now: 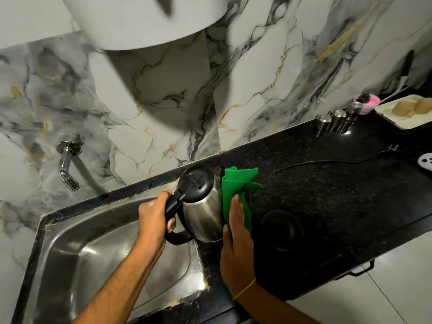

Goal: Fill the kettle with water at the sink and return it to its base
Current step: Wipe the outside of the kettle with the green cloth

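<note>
A steel kettle [203, 206] with a black closed lid and black handle is upright at the sink's right edge. My left hand [153, 216] grips its handle. My right hand [235, 232] presses a green cloth [236, 185] flat against the kettle's right side. The round black kettle base [281, 230] lies on the dark counter just right of the cloth, with its cord running back to the right. The steel sink [98, 258] is below left, and the chrome tap [66, 168] juts from the marble wall above its far left corner.
Three small steel canisters [336, 120] stand at the back right of the black counter [339, 183], beside a pink scrubber [365, 101] and a white tray [404, 112]. A white round object [426, 161] shows at the right edge. A large white appliance [145, 19] hangs overhead.
</note>
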